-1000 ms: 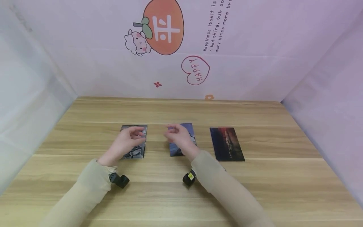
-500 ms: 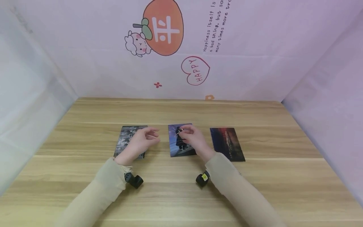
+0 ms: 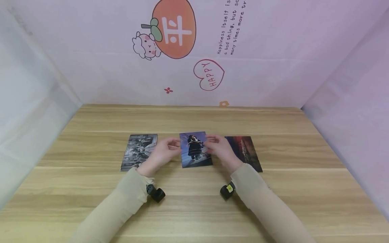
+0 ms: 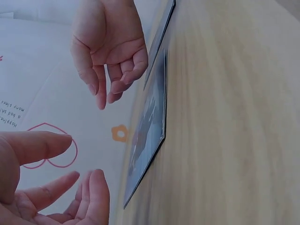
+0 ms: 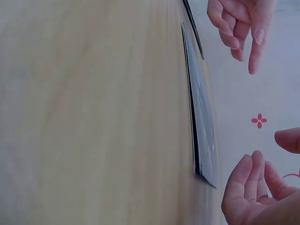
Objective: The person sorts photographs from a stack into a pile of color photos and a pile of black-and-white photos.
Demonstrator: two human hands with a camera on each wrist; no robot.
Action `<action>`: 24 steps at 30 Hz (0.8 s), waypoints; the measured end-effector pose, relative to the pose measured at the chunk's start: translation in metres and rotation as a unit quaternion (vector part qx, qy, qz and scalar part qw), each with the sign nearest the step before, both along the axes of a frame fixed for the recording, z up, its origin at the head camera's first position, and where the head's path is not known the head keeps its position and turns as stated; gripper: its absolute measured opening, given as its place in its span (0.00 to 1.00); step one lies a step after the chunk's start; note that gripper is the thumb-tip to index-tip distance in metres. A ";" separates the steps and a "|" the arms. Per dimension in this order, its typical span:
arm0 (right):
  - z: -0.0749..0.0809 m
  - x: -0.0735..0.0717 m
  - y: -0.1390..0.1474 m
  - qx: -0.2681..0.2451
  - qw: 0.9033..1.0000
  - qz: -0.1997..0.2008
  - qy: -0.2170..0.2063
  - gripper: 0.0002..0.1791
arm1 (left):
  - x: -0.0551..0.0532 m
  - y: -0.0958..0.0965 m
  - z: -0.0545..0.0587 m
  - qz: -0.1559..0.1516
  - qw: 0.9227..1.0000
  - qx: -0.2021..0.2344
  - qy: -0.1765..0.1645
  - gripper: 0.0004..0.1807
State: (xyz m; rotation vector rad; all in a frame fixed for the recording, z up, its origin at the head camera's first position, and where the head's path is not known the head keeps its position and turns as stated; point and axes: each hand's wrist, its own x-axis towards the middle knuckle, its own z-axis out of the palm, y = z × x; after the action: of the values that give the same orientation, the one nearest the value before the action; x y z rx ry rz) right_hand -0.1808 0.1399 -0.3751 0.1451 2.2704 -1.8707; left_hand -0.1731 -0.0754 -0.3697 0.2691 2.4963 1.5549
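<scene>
In the head view, a picture card (image 3: 193,158) showing a dark-clothed figure on blue-violet lies flat on the wooden table between my hands. My left hand (image 3: 163,152) is at its left edge, fingers loosely bent, thumb apart from them. On the opposite side, my right hand (image 3: 223,149) has its fingertips overlapping the card's right edge in this view. Both wrist views show the hands raised above the card (image 4: 151,119), with nothing between their fingers. A grey picture card (image 3: 135,150) lies left, partly behind my left hand. A dark red-and-black picture card (image 3: 248,153) lies right, partly covered by my right hand.
The wood-grain table (image 3: 194,216) ends at a white printed backdrop (image 3: 258,81) at the back. White cloth walls rise on the left (image 3: 36,101) and right (image 3: 355,101). Black wrist cameras sit under both wrists.
Both hands have moved right, the left from over the grey card and the right from over the middle card, to either side of the middle card. The cards have stayed in place.
</scene>
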 end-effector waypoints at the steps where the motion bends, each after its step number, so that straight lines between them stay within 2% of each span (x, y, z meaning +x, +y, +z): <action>1: 0.000 0.000 0.002 0.004 1.000 -0.001 -0.001 0.24 | 0.000 0.002 0.000 0.000 1.000 0.004 -0.002 0.24; 11: 0.000 -0.001 0.015 0.026 0.999 0.022 -0.023 0.26 | -0.002 0.008 -0.008 0.012 0.999 0.023 -0.041 0.33; 24: -0.005 -0.003 0.016 0.043 0.998 0.043 -0.023 0.27 | -0.002 0.009 -0.012 0.002 0.997 0.038 -0.073 0.33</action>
State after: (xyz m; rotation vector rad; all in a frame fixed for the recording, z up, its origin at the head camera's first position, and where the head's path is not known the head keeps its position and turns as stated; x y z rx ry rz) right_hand -0.1840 0.1555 -0.3804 0.1009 2.2894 -1.7112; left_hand -0.1752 -0.0666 -0.3813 0.1553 2.3310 1.6114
